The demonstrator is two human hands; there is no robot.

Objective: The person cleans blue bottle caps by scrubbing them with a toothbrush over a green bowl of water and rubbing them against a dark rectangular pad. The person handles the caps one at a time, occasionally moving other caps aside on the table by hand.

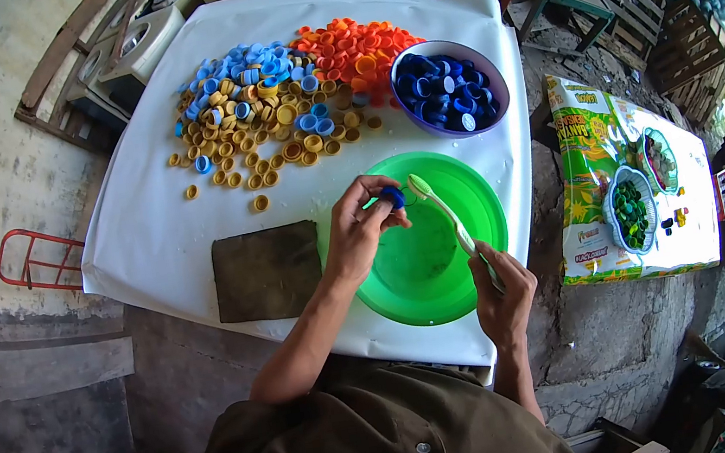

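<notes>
My left hand point(361, 227) pinches a dark blue bottle cap point(392, 197) over the left part of a green basin point(480, 199). In my right hand point(503, 288) is a toothbrush point(445, 214), white and pale green, its head raised close to the cap but apart from it. Water seems to lie in the basin. Behind it, a purple bowl point(503, 88) holds many dark blue caps point(440, 88). A dark folded cloth point(266, 274) lies flat on the white table, left of the basin.
Loose light blue caps point(249, 65), yellow caps point(259, 162) and orange caps point(359, 49) are heaped across the back of the white-covered table point(146, 221). To the right, a lower table point(588, 230) bears a bowl of green caps point(631, 214). A red metal frame point(40, 261) stands left.
</notes>
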